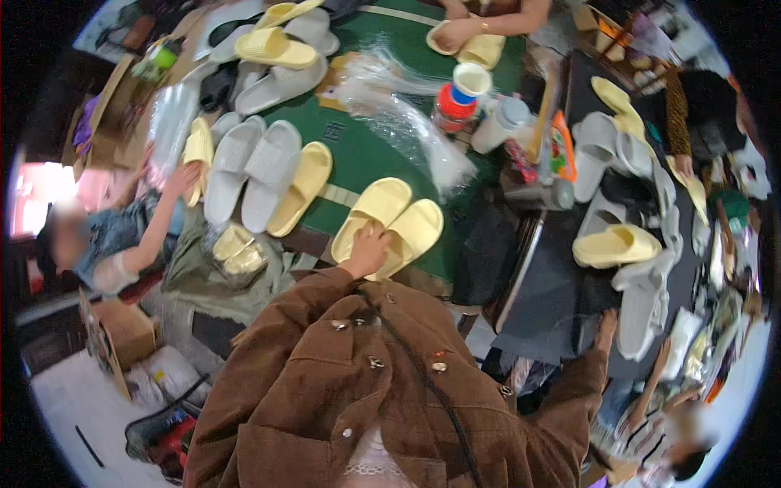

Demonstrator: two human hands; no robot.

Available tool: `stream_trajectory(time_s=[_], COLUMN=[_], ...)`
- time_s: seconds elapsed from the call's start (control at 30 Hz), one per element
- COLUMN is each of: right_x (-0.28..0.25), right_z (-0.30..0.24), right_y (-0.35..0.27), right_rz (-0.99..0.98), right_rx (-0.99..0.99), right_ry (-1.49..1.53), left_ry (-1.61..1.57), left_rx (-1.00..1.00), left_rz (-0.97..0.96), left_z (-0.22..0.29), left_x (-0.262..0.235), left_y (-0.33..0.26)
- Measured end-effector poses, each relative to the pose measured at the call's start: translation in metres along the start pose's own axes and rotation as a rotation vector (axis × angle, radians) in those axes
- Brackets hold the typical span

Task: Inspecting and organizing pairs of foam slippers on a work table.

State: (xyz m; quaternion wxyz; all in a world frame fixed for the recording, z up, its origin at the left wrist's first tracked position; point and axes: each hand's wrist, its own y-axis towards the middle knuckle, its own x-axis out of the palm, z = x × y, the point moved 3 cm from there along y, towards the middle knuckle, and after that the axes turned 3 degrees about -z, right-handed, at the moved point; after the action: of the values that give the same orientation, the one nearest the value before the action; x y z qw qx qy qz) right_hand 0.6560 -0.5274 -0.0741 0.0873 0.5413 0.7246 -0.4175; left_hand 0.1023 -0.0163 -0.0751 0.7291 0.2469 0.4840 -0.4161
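While the left hand rests bent fingers on a pair of pale-yellow, smooth plastic slippers at the near edge of the green-topped bench, the right hand is beside light-grey plastic slippers on a black bench — whether either hand grips, I cannot tell.

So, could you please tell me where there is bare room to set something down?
Green table shows bare between the clear plastic, yellow pair and the yellow slipper to its left. Black surface lies bare left of the gray slippers, near the right hand. It's crowded around the white bottle and red container.
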Motion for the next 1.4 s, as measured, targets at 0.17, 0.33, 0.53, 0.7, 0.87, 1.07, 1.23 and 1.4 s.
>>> stream_trajectory(time_s=[0.17, 0.33, 0.53, 0.7, 0.87, 1.07, 1.23, 1.4], right_x=[0.035, 0.066, 0.093, 0.116, 0.134, 0.188, 0.265, 0.343], right_z=[-0.021, -0.027, -0.03, -0.029, -0.067, -0.135, -0.2, -0.244], right_y=[-0.052, -0.117, -0.183, -0.225, -0.272, -0.308, -0.341, -0.34], right_rz=[0.242, 0.452, 0.364, 0.319, 0.101, -0.167, -0.449, -0.474], right_rx=[-0.469, -0.549, -0.516, -0.518, -0.618, -0.568, -0.664, -0.701], right_ry=[-0.095, -0.521, -0.617, -0.554, -0.416, -0.272, -0.047, -0.074], left_ry=[0.003, -0.056, -0.049, -0.03, -0.08, -0.086, 0.23, 0.338], left_rx=[-0.026, -0.138, -0.32, -0.204, -0.25, -0.178, -0.299, -0.44], left_rz=[0.092, 0.174, 0.147, 0.189, 0.165, 0.393, 0.552, 0.704], left_z=[0.005, -0.009, -0.066, -0.094, -0.103, -0.086, -0.114, -0.182], left_x=[-0.013, -0.026, -0.045, -0.058, -0.074, -0.114, -0.167, -0.211], left_y=[0.004, -0.002, -0.024, -0.018, 0.0, 0.017, 0.012, -0.004])
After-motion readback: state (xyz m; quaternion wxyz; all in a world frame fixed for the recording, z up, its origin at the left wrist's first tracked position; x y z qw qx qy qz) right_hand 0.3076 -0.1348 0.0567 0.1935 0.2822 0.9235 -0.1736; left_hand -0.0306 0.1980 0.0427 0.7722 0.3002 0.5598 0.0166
